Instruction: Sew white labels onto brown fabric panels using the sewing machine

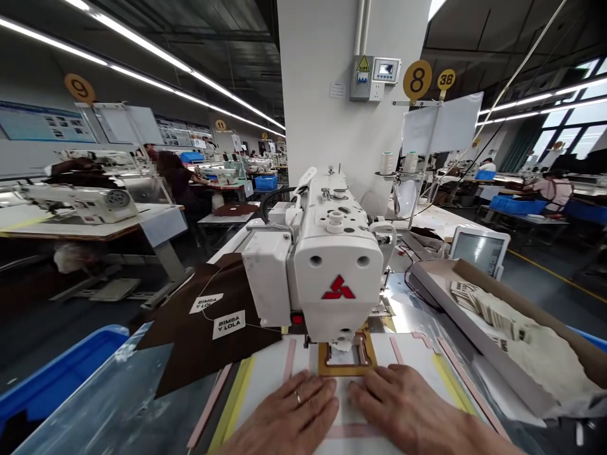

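Both grips are held open, the left grip [284, 411] and right grip [403, 404] laid flat on a white template [265, 360]; a sewing machine head [336, 265] is placed directly ahead, brown panels [190, 354] to the left, a cardboard tray [478, 335] to the right.

Long LED strip lights [142, 47] on the ceiling and daylight from the windows [583, 136] keep the hall bright, with only soft shadows. Glare flares white on the metal bed [396, 303] beside the sewing machine head [336, 253], the wide lens bends the edges, and distant workstations [237, 167] look slightly soft
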The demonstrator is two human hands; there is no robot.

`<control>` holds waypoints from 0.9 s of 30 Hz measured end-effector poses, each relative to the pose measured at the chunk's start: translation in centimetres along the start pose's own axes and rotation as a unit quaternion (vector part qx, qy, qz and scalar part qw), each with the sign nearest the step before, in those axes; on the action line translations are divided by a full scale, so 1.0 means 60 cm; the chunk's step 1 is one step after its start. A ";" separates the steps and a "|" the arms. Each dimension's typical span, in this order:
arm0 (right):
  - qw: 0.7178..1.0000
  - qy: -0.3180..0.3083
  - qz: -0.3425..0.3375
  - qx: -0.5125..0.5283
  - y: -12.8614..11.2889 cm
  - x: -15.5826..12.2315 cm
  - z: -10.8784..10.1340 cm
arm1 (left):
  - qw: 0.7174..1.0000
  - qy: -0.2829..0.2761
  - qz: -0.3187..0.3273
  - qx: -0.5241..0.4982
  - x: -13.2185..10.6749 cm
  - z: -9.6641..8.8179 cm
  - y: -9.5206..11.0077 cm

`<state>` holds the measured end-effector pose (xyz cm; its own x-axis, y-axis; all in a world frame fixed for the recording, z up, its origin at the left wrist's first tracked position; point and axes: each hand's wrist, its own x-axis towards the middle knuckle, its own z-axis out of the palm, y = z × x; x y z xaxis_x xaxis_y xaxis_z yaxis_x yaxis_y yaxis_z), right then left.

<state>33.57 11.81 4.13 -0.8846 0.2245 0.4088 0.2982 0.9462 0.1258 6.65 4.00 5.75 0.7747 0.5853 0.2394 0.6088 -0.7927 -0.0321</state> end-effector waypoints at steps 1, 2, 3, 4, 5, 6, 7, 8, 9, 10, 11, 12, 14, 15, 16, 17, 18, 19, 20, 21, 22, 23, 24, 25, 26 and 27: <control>1.000 0.016 0.008 -0.009 -0.001 -0.002 0.004 | 1.000 -0.010 -0.010 -0.005 0.000 0.002 -0.006; 0.999 0.033 0.015 -0.023 -0.005 -0.004 0.007 | 1.000 -0.011 -0.013 -0.010 0.001 0.003 -0.011; 0.998 0.054 0.022 -0.039 -0.009 -0.007 0.011 | 1.000 -0.010 -0.014 -0.011 0.001 0.005 -0.015; 0.995 0.078 0.028 -0.052 -0.015 -0.010 0.014 | 1.000 -0.004 -0.015 -0.009 0.002 0.006 -0.018; 0.993 0.099 0.031 -0.063 -0.020 -0.013 0.018 | 1.000 0.003 -0.018 -0.006 0.003 0.008 -0.020; 0.990 0.116 0.034 -0.072 -0.025 -0.017 0.024 | 1.000 0.010 -0.025 -0.007 0.004 0.010 -0.021; 0.988 0.129 0.035 -0.078 -0.028 -0.020 0.030 | 0.999 0.016 -0.032 -0.011 0.005 0.012 -0.021; 0.987 0.136 0.035 -0.083 -0.030 -0.023 0.038 | 0.999 0.022 -0.040 -0.017 0.006 0.015 -0.022; 0.986 0.134 0.037 -0.090 -0.031 -0.026 0.046 | 0.998 0.028 -0.045 -0.022 0.006 0.019 -0.022; 0.986 0.127 0.039 -0.098 -0.030 -0.030 0.053 | 0.998 0.035 -0.047 -0.024 0.007 0.022 -0.022; 0.987 0.119 0.038 -0.103 -0.027 -0.034 0.061 | 0.998 0.039 -0.046 -0.017 0.008 0.027 -0.023; 0.988 0.110 0.035 -0.105 -0.024 -0.038 0.068 | 0.998 0.044 -0.038 0.001 0.009 0.031 -0.025; 0.989 0.094 0.024 -0.111 -0.017 -0.045 0.078 | 0.997 0.048 -0.020 0.056 0.011 0.038 -0.029; 0.990 0.086 0.017 -0.113 -0.014 -0.048 0.081 | 0.995 0.053 -0.012 0.086 0.013 0.042 -0.031; 0.990 0.079 0.012 -0.114 -0.011 -0.050 0.084 | 0.992 0.058 -0.006 0.111 0.014 0.044 -0.034; 0.991 0.073 0.012 -0.114 -0.009 -0.051 0.085 | 0.989 0.069 -0.002 0.131 0.015 0.046 -0.035; 0.991 0.071 0.014 -0.113 -0.008 -0.052 0.086 | 0.986 0.080 0.001 0.144 0.016 0.048 -0.037; 0.991 0.073 0.018 -0.110 -0.007 -0.051 0.086 | 0.984 0.089 0.001 0.153 0.016 0.049 -0.037; 0.991 0.078 0.021 -0.105 -0.007 -0.051 0.085 | 0.983 0.094 0.001 0.160 0.016 0.050 -0.038; 0.991 0.085 0.025 -0.100 -0.007 -0.050 0.084 | 0.982 0.096 0.001 0.166 0.014 0.051 -0.038; 0.991 0.092 0.027 -0.096 -0.006 -0.050 0.082 | 0.981 0.094 0.000 0.169 0.013 0.053 -0.037; 0.990 0.097 0.028 -0.094 -0.006 -0.050 0.081 | 0.981 0.092 -0.003 0.171 0.011 0.054 -0.037; 0.990 0.098 0.027 -0.093 -0.005 -0.050 0.080 | 0.982 0.086 -0.005 0.169 0.009 0.056 -0.036; 0.991 0.096 0.026 -0.094 -0.005 -0.051 0.080 | 0.983 0.082 -0.008 0.165 0.007 0.058 -0.035; 0.991 0.093 0.025 -0.096 -0.004 -0.052 0.080 | 0.984 0.080 -0.011 0.161 0.006 0.059 -0.034; 0.991 0.091 0.025 -0.097 -0.004 -0.053 0.081 | 0.984 0.080 -0.014 0.158 0.005 0.061 -0.034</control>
<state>34.54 11.98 -1.60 -0.7927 0.2069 0.5734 0.4187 0.8684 0.2655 6.26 6.39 2.35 0.7358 0.5518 0.3926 0.6715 -0.6692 -0.3182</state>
